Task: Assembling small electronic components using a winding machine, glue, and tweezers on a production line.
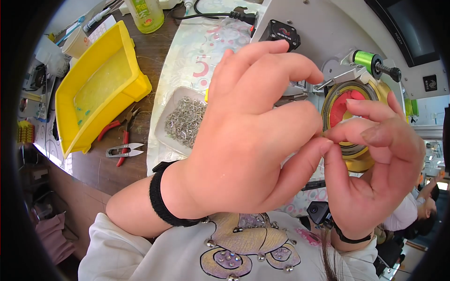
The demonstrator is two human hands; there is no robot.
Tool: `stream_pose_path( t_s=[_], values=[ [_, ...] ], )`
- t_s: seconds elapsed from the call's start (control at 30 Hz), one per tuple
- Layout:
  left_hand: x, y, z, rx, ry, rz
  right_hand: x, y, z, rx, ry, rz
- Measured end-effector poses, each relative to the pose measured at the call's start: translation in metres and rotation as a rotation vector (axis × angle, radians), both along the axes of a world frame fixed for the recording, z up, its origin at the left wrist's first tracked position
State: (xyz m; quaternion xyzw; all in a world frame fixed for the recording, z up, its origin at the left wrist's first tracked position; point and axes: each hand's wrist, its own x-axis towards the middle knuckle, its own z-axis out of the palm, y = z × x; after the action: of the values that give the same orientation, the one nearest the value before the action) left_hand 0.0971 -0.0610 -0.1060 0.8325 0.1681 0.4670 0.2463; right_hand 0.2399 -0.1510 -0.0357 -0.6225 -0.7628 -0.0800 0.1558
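My left hand (255,136) is raised over the table, its thumb and index finger pinched together while the other fingers curl loosely above. Facing it, my right hand (379,159) pinches with thumb and index finger too, and the fingertips of both hands meet. Whatever lies in these pinches is too small to make out. Just behind the fingertips is a round wheel (327,112) with a dark and gold rim and a red centre, partly covered by my right hand. A white tray (161,129) of small silvery metal hooks (183,122) sits left of my left hand, partly hidden by it.
A yellow bin (103,119) stands on the left, beside red-handled pliers (125,138) and thread snips (124,150). Behind it is a bottle (146,16). A green line spool (364,60) is mounted on the white machine (323,28). Another person (412,206) is at far right.
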Motion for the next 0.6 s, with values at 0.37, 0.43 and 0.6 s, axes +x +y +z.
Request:
stream_pose_path(
  t_s=[0.37,0.43,0.6],
  values=[
    [0.012,0.018,-0.022,0.721,-0.291,0.239,-0.002,0.0,-0.001,0.015,0.012,-0.002],
    [0.001,0.006,-0.011,0.395,-0.017,0.137,-0.001,0.0,-0.002,0.027,0.027,0.004],
    [0.002,0.002,-0.006,-0.032,0.062,-0.069,-0.001,0.001,-0.001,0.009,0.034,0.034]
  ],
)
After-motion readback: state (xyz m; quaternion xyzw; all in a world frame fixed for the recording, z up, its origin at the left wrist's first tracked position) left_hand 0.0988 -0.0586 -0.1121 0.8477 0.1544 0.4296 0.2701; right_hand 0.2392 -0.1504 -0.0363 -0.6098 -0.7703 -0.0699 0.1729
